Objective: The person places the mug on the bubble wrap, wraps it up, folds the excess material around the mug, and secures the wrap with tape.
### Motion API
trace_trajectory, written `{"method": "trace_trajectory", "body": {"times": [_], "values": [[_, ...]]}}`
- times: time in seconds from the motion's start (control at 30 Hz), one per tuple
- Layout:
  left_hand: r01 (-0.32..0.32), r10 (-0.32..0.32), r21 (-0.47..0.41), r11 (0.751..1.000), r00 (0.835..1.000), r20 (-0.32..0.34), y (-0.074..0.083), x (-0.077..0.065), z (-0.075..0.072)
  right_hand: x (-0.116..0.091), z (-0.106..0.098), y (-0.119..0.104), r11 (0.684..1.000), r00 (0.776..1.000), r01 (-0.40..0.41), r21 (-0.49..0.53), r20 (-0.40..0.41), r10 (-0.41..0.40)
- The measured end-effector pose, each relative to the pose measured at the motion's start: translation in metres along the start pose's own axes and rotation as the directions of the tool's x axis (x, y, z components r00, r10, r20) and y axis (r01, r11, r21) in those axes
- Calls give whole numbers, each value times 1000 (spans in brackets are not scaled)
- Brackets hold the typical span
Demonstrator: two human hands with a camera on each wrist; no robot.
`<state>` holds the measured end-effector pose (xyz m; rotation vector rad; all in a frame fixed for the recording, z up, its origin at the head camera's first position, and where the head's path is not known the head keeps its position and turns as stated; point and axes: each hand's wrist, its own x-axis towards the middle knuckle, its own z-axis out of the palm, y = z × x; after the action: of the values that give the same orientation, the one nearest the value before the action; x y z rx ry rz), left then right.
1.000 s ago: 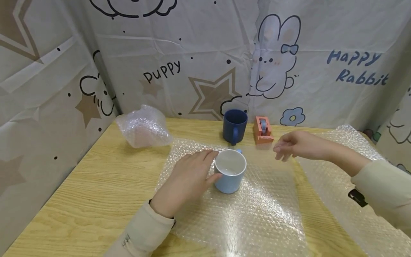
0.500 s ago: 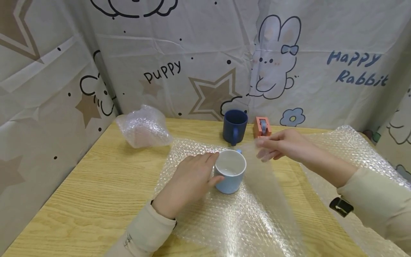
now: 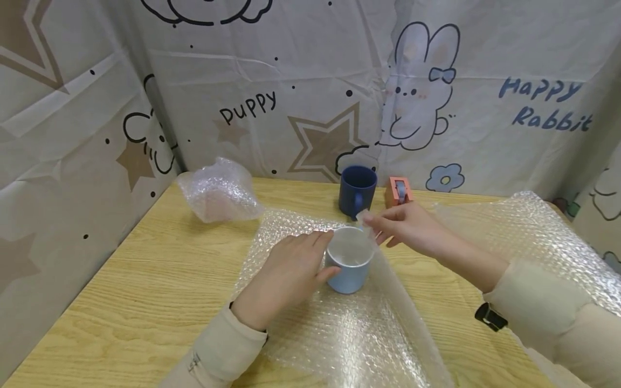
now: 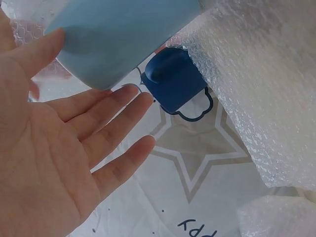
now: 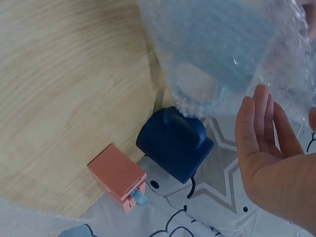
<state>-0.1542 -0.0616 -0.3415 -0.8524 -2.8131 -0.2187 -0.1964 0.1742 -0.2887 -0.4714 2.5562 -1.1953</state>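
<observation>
One edge of bubble wrap [image 3: 359,328] sits pinched in our right hand [image 3: 412,229]; our left hand [image 3: 288,272], fingers straight, touches the light-blue mug [image 3: 346,278]. Apparently wrapping, we should next fold snugly.

light-blue mug [image 3: 347,278] between both hands [image 3: 293,264]

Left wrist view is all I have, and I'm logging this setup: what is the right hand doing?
Observer: In the head view, the right hand pinches the edge of the bubble wrap.
Operator: I see the light blue mug from outside only. What colour is its inside?
Observer: White, seen through its open top in the head view.
Operator: Any other wrapping out on the right?
Observer: Yes, a second sheet lies at the right of the table in the head view.
</observation>
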Motion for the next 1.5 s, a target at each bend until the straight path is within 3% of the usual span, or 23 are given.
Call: {"method": "trace_trajectory", "body": {"times": [0.1,0.2,0.3,0.5,0.57,0.67,0.8,1.0,1.17,1.3,1.5], "values": [[-1,1,5,1000,1000,10,1,0,-1,-5,7,6,986,990,140,-89,-7,-141],[-1,1,12,1000,1000,19,2,1,-3,-11,15,11,935,955,283,-211,-30,-296],[0,-1,22,1000,1000,26,2,1,-4,-16,24,17,855,905,382,-350,-46,-423],[4,-5,30,1000,1000,23,1,2,-6,-20,35,30,636,763,529,-562,-14,-646],[6,-6,27,1000,1000,25,0,2,-7,-20,36,33,584,730,551,-596,4,-684],[26,-27,19,999,999,44,-2,3,-9,-21,38,37,527,696,573,-628,34,-717],[73,-74,9,997,995,69,-8,2,-13,-22,39,43,494,673,594,-635,57,-737],[128,-125,-49,991,991,51,-22,-5,-21,-24,40,47,476,663,604,-639,72,-745],[180,-160,-134,974,976,145,-42,-20,-19,-26,42,47,480,670,601,-639,75,-738],[269,-224,-182,946,946,233,-65,-26,-20,-26,43,48,483,677,591,-646,71,-733],[425,-332,-218,879,872,359,-98,-24,-20,-24,45,51,473,659,604,-641,68,-749]]}}
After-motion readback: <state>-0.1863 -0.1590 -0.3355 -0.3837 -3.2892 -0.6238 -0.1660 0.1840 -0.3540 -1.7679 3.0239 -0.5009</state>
